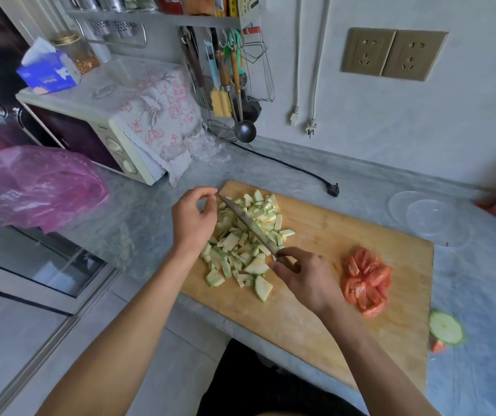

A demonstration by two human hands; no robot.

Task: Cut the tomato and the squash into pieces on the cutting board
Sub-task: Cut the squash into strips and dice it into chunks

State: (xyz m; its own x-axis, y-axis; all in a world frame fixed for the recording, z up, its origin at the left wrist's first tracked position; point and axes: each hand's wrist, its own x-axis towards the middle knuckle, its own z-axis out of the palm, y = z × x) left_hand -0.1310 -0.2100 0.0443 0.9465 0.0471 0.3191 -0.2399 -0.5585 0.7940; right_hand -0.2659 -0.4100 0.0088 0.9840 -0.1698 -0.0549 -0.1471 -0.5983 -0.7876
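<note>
We look down on a grey marble-patterned counter (361, 181) in a small kitchen, where a wooden cutting board (325, 223) carries chopped squash (240, 244) at its left and tomato wedges (367, 280) at its right. Our right hand (307, 277) grips a knife (249, 223) laid across the squash; our left hand (192, 217) hovers beside the blade tip, fingers loosely curled, holding nothing. A microwave (96, 130) and a pink bag (36, 187) sit to the left, utensils (228, 79) hanging on the wall.
</note>
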